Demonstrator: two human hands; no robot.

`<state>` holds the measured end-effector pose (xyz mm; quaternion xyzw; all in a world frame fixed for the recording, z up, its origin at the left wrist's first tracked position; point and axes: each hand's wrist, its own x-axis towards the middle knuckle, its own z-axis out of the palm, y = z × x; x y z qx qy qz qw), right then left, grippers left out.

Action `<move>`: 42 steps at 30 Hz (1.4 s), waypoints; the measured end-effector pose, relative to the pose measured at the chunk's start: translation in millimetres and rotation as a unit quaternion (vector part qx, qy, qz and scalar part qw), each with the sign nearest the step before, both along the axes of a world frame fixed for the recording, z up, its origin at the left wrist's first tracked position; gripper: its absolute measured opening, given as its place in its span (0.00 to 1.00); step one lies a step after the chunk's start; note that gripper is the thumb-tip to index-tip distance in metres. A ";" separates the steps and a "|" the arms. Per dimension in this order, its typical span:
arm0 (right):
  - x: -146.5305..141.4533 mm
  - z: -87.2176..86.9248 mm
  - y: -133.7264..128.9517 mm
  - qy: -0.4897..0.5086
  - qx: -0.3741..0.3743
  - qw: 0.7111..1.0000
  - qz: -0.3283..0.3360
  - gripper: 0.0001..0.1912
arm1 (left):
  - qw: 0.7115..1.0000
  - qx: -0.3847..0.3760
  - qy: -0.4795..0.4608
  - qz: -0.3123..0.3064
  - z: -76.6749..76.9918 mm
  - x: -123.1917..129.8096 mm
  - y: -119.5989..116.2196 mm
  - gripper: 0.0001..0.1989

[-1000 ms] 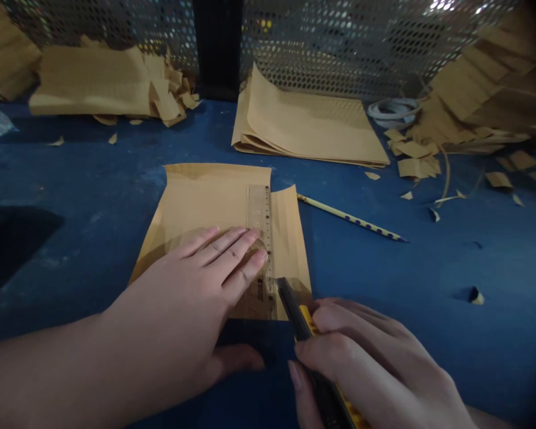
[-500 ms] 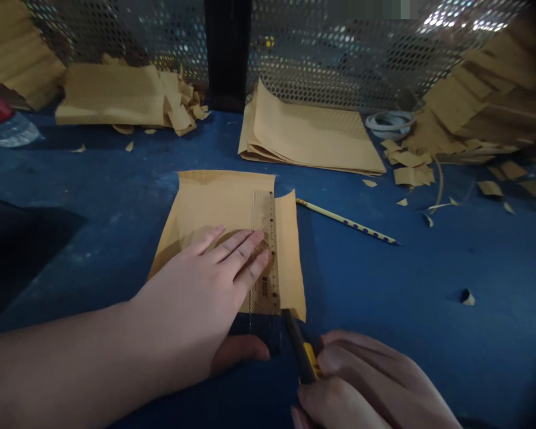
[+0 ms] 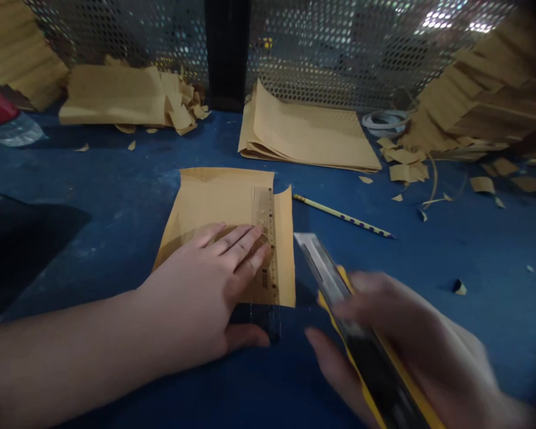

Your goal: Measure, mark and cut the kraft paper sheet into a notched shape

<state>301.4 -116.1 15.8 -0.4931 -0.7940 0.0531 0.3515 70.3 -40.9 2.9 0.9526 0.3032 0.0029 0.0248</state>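
My left hand (image 3: 214, 268) lies flat with its fingers spread, pressing a clear plastic ruler (image 3: 262, 202) onto a sheet of brown paper (image 3: 209, 193). The ruler runs lengthwise near the sheet's right side, and its near end sticks out past the paper. A narrow band of brown paper (image 3: 286, 250) shows to the right of the ruler, its far end curled up. My right hand (image 3: 397, 322), blurred, is wrapped around a yellow and black utility knife (image 3: 352, 322). The knife is raised off the paper, its metal tip pointing forward and left, right of the band.
A yellow dotted pencil (image 3: 343, 217) lies right of the paper. Behind stand folded brown paper (image 3: 312, 131), another stack (image 3: 116, 95) and a tape roll (image 3: 385, 122). Paper scraps (image 3: 408, 170) litter the blue table (image 3: 129, 179). A red-and-clear bottle (image 3: 9, 119) lies left. Perforated metal panels (image 3: 321, 53) border the back.
The knife has lifted away from the near end of the ruler, and my right hand has moved up and right with it. My left hand stays on the ruler.
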 end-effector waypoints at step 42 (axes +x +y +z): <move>-2.9 -9.5 28.6 0.094 -0.204 0.974 -0.030 0.19 | 0.958 0.216 0.150 0.113 15.4 -20.7 -23.4 0.22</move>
